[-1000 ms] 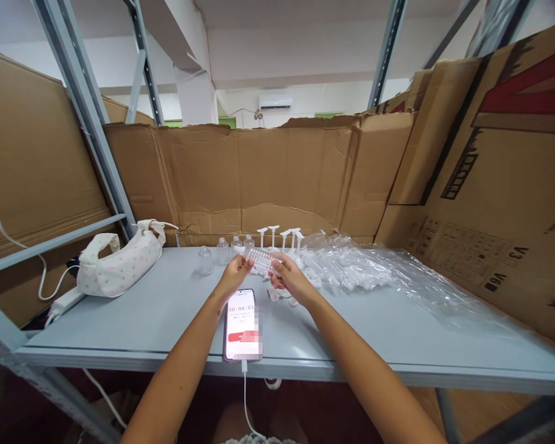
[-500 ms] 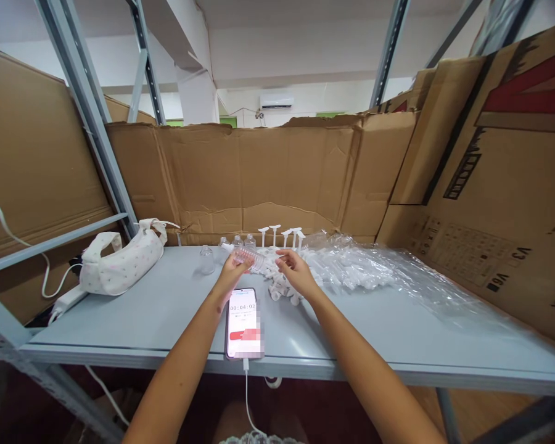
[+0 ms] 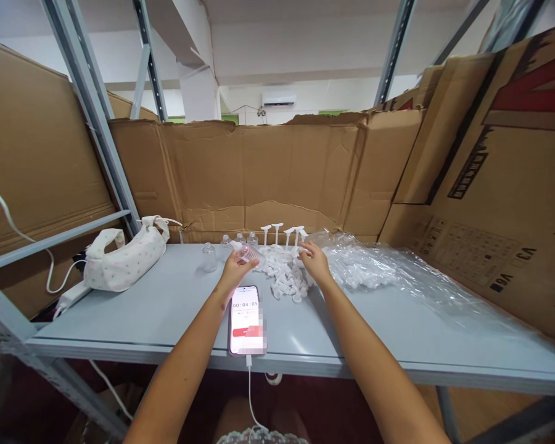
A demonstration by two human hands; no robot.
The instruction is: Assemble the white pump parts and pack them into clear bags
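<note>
While the left hand [image 3: 237, 272] is closed on a clear, ribbed plastic bottle [image 3: 253, 255], tilted well over with its white end toward ten o'clock, the right hand [image 3: 316, 264] is curled at three o'clock from it; whether those fingers touch or grip anything, I cannot tell. Small, smooth white pieces [image 3: 287, 285] lie heaped at four o'clock from the bottle, just beside the right hand. Slim white T-shaped pumps [image 3: 277, 232] stand upright at two o'clock, and rounded, see-through bottles [image 3: 209, 259] stand from nine to twelve. Crinkled, glossy film [image 3: 365, 265] spreads at three o'clock, past the right hand. A flat phone [image 3: 248, 327] lies at six o'clock on the smooth grey shelf [image 3: 305, 333], and a soft, speckled cloth bag [image 3: 127, 264] slumps at nine. Creased brown cardboard [image 3: 287, 166] rises at twelve.
</note>
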